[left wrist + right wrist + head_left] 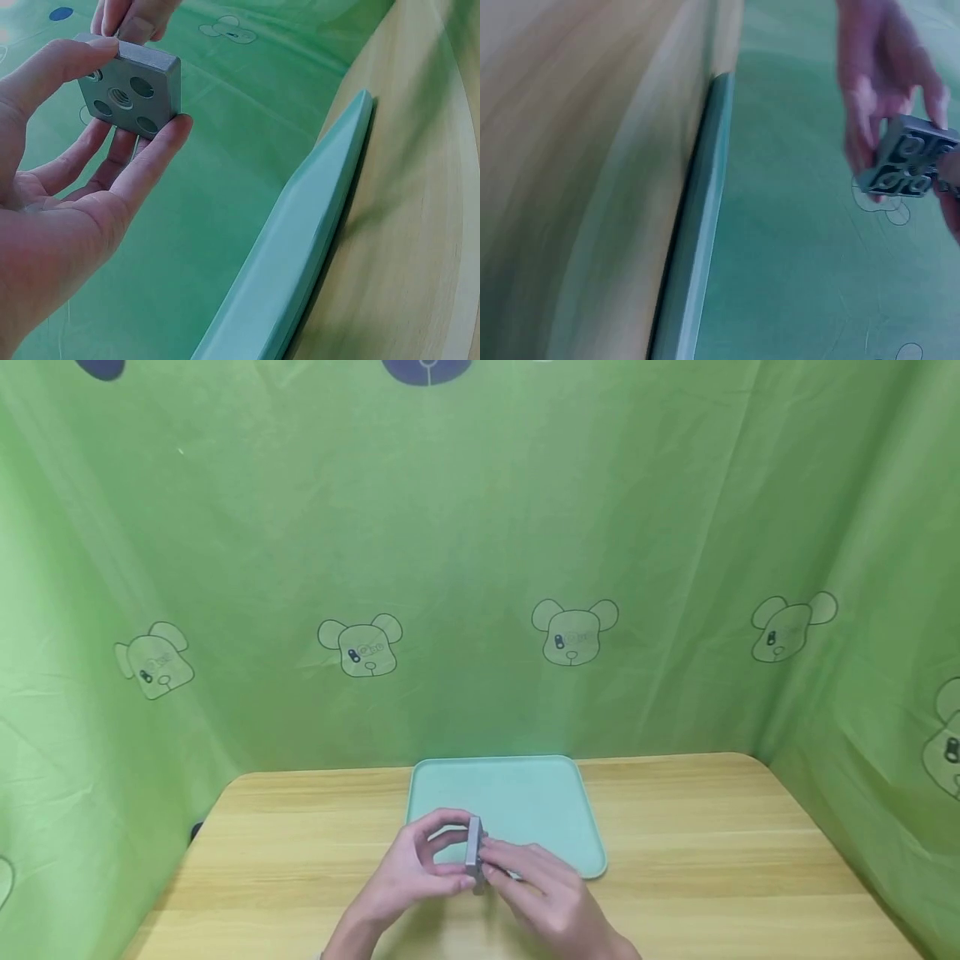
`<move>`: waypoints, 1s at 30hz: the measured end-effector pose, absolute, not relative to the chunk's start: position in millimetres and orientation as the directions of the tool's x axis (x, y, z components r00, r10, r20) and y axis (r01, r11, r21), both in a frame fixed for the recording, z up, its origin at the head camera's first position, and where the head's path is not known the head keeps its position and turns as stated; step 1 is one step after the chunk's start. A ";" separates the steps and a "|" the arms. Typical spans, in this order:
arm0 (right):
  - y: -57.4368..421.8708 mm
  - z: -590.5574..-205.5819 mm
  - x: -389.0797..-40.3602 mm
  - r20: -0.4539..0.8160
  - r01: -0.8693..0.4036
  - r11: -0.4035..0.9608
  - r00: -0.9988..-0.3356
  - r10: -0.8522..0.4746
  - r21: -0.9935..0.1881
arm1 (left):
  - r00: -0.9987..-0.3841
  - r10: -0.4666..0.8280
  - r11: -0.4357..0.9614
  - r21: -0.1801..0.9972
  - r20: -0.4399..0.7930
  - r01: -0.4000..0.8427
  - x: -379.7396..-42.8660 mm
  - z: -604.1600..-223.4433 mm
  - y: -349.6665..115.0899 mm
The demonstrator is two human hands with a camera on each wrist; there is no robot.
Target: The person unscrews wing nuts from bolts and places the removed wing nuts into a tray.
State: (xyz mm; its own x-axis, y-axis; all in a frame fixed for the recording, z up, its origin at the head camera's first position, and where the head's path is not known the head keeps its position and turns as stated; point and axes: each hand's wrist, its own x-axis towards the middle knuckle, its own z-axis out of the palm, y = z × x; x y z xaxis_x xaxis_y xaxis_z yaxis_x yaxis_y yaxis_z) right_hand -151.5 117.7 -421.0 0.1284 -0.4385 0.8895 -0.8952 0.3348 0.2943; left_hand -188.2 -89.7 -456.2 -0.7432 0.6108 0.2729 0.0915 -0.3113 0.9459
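Observation:
My left hand [82,165] grips a grey square metal block [135,88] by its edges, thumb on one edge and fingertips on the opposite one. One face has round holes near its corners and a threaded hole in the middle. The other face, in the right wrist view, shows raised rings round its holes. The fingertips of my right hand [551,893] are at that ringed face, pinching a small metal piece mostly hidden by them; I cannot tell its kind. Inside one corner hole [94,76] something shiny shows. The block is upright in the head view, over the tray's near edge.
A light green tray [510,793] with a low raised rim lies on the wooden table [697,843], beyond and below the hands. Green curtains [480,527] with bear-head drawings hang behind the table and along both sides.

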 end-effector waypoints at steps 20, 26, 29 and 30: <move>114.1 -418.7 -149.6 0.939 -0.941 0.330 -0.048 -0.340 0.071 | -0.778 0.561 -0.315 0.942 0.284 0.117 -189.2 -458.0 -88.3; 118.7 -425.0 -141.3 0.819 -0.817 0.279 -0.556 -0.142 -0.505 | -0.785 0.539 -0.294 0.942 0.304 0.163 -188.8 -458.2 -85.7; 123.3 -431.9 -141.1 0.519 -0.530 0.179 -0.848 -0.103 -0.829 | -0.784 0.534 -0.280 0.941 0.316 0.189 -188.0 -458.8 -84.0; 124.6 -433.7 -141.4 0.407 -0.418 0.146 -0.908 -0.105 -0.896 | -0.783 0.533 -0.275 0.941 0.319 0.197 -187.6 -459.2 -83.6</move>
State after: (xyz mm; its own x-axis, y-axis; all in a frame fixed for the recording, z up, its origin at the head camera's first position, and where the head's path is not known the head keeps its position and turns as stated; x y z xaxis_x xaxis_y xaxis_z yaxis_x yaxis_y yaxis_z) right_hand -141.4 124.6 -433.7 -0.9076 -0.1050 0.4066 -0.4185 0.1463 -0.8964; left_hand -187.6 -83.6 -459.2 -0.7834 0.5332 0.3192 0.1967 -0.2745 0.9412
